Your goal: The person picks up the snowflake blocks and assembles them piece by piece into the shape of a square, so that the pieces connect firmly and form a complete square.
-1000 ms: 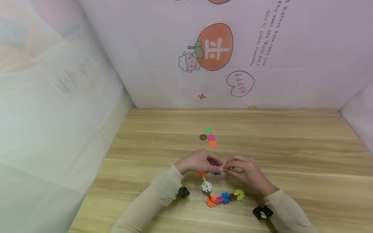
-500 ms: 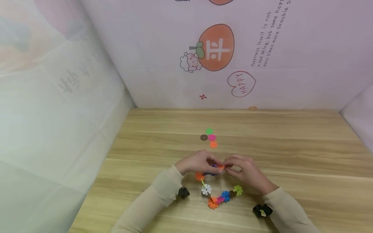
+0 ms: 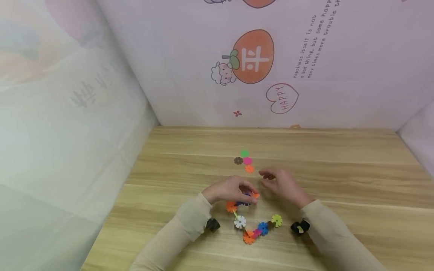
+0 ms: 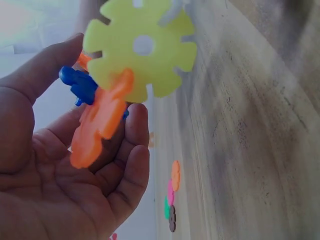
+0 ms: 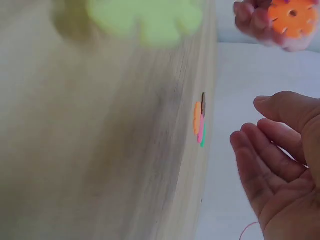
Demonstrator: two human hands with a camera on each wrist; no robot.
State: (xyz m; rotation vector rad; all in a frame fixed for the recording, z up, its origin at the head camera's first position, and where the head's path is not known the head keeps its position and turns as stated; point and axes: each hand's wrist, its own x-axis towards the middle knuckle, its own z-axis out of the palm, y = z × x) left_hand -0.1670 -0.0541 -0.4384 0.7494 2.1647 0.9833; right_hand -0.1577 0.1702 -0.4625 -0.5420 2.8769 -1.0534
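My left hand [image 3: 230,189] pinches one end of a chain of slotted plastic snowflake discs, near dark blue pieces and an orange end disc [image 5: 292,19]. From there the chain bends round through another orange disc [image 3: 231,207], a white disc [image 3: 240,222], a lower orange disc [image 3: 249,237] and a blue disc [image 3: 263,228] to a yellow-green disc [image 3: 277,221]. In the left wrist view a yellow disc [image 4: 125,55] covers part of the fingers. My right hand [image 3: 285,186] is apart from the chain, its fingers loosely bent around nothing.
Beyond the hands lie loose discs on the wooden table [image 3: 339,162]: green [image 3: 244,153], brown [image 3: 238,160], pink [image 3: 248,160] and orange [image 3: 249,168]. A printed cloth wall [image 3: 190,75] rises at the back, and a pale one [image 3: 101,158] stands on the left.
My right hand has let go of the orange end disc and moved up, away from the chain. The left hand stays nearly in place, holding the chain, whose lower part has shifted slightly.
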